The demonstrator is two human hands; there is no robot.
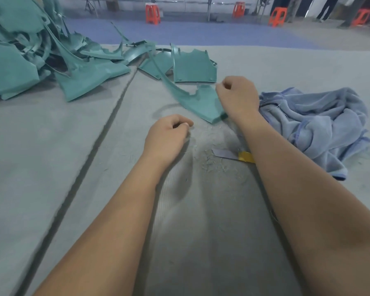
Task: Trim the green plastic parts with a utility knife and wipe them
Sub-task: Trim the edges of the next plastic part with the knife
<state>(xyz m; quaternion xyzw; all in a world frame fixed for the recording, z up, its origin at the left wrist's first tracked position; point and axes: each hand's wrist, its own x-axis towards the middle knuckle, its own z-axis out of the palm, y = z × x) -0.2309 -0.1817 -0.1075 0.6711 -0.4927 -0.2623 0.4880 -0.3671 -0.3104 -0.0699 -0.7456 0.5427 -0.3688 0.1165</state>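
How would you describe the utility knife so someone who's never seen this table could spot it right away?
Start at the crumpled blue towel on the right of the grey table. Just left of it, partly under the right forearm, lies the utility knife among green shavings. Its grey blade and yellow body set it apart from the green plastic parts.

Single head-worn view, wide-angle, looking forward and down from above the person's own forearms, which enter from the bottom edge and run to mid-frame. Close range: left hand (169, 135) at centre, right hand (236, 94) just above and right of it. Grey work surface (51, 167) fills most of the frame; edges bow from lens distortion. Top strip reaches far across the floor to orange stools (152, 13). Pile of green parts (30, 56) upper left, blue cloth (320, 124) at right.
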